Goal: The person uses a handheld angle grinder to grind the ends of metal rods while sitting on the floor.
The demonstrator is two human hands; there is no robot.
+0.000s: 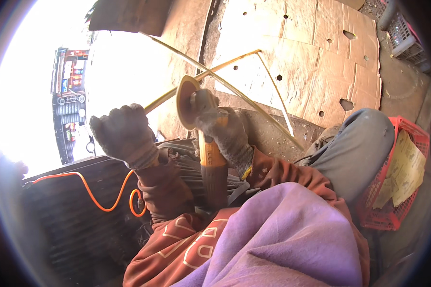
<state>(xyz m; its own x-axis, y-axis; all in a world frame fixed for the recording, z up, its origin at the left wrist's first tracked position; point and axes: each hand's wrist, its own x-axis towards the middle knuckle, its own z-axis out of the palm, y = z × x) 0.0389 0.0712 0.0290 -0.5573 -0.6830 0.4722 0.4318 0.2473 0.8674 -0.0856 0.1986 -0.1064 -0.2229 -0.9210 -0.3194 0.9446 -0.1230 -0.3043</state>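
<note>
My left hand, in a grey knit work glove, is closed in a fist around the near end of a thin yellowish strip. The strip slants away to the upper right, then bends sharply back toward my knee. In my right hand, also gloved, is a yellow and dark angle grinder, gripped near its head, its body pointing down toward my lap. Its round disc stands on edge beside the strip; whether they touch I cannot tell. Another straight strip crosses the first just past the disc.
Flattened cardboard with holes covers the ground ahead. At right stands a red plastic crate holding yellowish paper. A grey crate sits far right. An orange cable curls over a dark ridged surface at left.
</note>
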